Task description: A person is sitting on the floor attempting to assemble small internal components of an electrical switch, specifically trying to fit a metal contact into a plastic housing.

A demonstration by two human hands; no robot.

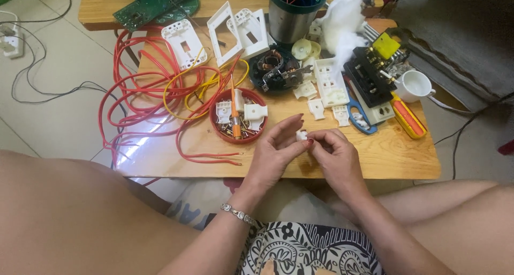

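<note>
hands: both are meeting over the near edge of the low wooden table, at about 6 o'clock of the spread.
left hand: it is pinching a small white plastic switch part between thumb and curled fingers, closed firmly on it.
right hand: its fingertips are pressing on the same piece from the 3 o'clock side, closed around it; what it is doing to it is hidden.
red round plastic tray: it is sitting at 10 o'clock of the hands, holding an orange-handled tester screwdriver, brass screws and white clips.
loose white switch pieces: they are lying at 12 o'clock, apart from one another.
red and yellow wires: they are sprawling at 9 o'clock.
progress: judging by the many separate pieces lying about, only this one part is being handled and most of the work seems left.
</note>
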